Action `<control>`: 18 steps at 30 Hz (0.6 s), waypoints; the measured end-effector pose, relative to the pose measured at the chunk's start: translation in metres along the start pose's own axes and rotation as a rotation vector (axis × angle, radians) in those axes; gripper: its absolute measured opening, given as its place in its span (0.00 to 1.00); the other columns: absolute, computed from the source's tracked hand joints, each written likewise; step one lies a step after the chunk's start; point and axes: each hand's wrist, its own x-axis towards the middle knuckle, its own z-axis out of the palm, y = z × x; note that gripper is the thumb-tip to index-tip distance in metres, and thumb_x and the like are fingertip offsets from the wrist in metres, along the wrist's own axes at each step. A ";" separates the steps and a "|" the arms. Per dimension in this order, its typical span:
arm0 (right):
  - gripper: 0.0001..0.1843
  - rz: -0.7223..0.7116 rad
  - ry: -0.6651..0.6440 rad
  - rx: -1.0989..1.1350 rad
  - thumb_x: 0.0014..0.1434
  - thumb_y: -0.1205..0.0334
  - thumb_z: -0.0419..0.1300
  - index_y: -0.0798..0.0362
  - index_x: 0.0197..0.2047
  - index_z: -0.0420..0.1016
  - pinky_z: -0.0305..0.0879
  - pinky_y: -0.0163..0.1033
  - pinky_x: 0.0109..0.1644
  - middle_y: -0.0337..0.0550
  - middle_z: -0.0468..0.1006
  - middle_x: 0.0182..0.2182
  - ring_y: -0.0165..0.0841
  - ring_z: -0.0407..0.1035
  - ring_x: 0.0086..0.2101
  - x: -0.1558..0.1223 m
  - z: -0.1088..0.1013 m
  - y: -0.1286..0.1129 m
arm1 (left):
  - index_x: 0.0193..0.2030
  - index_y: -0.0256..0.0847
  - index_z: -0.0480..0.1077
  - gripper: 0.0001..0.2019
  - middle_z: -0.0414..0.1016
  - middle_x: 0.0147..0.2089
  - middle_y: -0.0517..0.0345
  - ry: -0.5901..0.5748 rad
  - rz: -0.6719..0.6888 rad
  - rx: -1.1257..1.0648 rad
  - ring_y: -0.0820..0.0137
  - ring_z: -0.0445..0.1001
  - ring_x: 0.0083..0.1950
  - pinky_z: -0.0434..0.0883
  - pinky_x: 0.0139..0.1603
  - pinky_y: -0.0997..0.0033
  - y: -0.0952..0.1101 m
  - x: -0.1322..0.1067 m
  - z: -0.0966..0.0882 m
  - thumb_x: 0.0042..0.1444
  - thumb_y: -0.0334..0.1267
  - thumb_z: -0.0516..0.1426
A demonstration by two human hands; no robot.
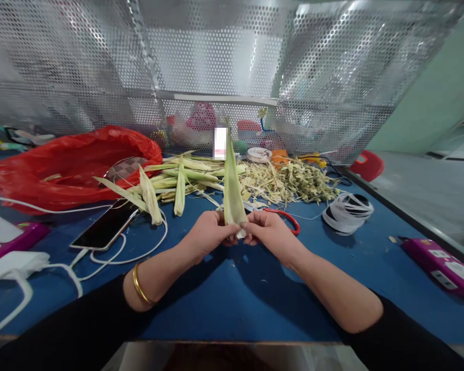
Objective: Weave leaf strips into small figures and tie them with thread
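A long pale-green corn husk (232, 193) stands upright in front of me, its tip pointing away and its wide end low. My left hand (212, 233) pinches that wide end from the left. From the right, my right hand (266, 232) grips the same end, thumbs nearly touching. Behind the right hand lie scissors with a red handle (290, 220), partly hidden. More husks (193, 172) are piled beyond my hands, and one bundled husk (180, 193) lies nearer on the left.
Left are a red plastic bag (65, 170), a phone (106, 226) with white cables, and power strips. Shredded husk scraps (290, 180) heap at the back right, near a spool of white strip (348, 214). A purple power strip (443, 265) sits far right. Perforated metal panel (224, 67) borders the blue table (232, 304).
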 end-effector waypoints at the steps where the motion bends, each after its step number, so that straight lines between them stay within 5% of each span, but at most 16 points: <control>1: 0.07 -0.002 -0.003 0.005 0.53 0.62 0.60 0.55 0.27 0.68 0.62 0.30 0.27 0.37 0.73 0.20 0.24 0.67 0.21 0.000 0.000 0.000 | 0.28 0.33 0.74 0.09 0.73 0.23 0.57 -0.010 -0.004 -0.003 0.74 0.70 0.24 0.69 0.28 0.74 0.000 0.000 0.000 0.44 0.38 0.63; 18: 0.09 -0.001 0.000 0.041 0.54 0.61 0.61 0.56 0.26 0.68 0.63 0.31 0.28 0.37 0.73 0.20 0.24 0.66 0.21 0.001 0.002 0.004 | 0.33 0.34 0.75 0.11 0.76 0.27 0.55 -0.014 -0.007 0.005 0.72 0.72 0.28 0.69 0.30 0.73 -0.002 0.001 0.000 0.45 0.41 0.62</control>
